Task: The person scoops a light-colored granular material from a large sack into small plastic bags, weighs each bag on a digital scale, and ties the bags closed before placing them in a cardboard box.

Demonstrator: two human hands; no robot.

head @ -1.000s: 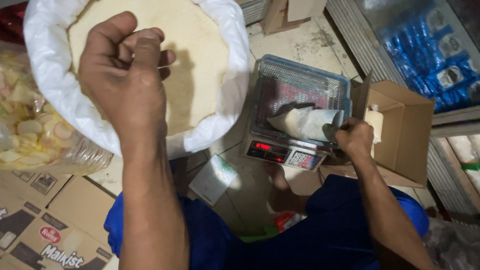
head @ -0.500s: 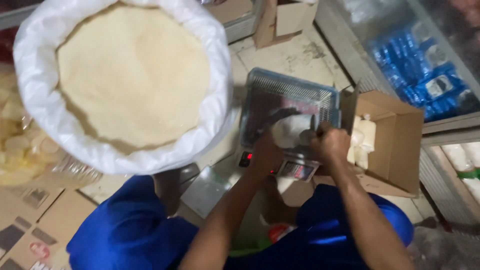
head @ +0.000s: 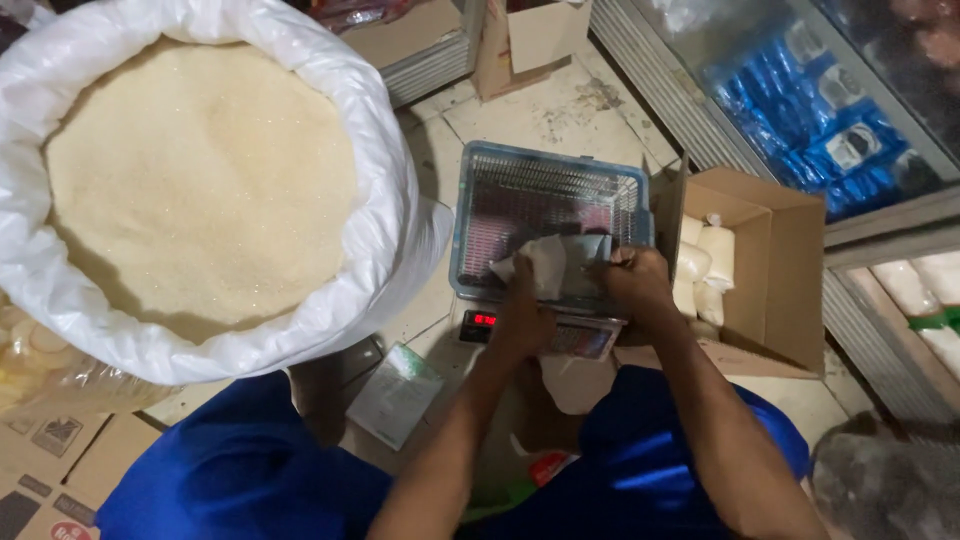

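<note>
The light is soft and a bit dim. The big white sack (head: 215, 190) at ten o'clock is the brightest thing and looks nearly washed out. A red glow shines from the scale's display (head: 484, 320). Corners at six and four o'clock are dark. Edges bend outward. Everything looks slightly fuzzy.

Worn pale tiled floor (head: 540, 115) strewn with flattened cardboard (head: 50, 465), glass-fronted cabinets (head: 800, 110) lining the right side
</note>
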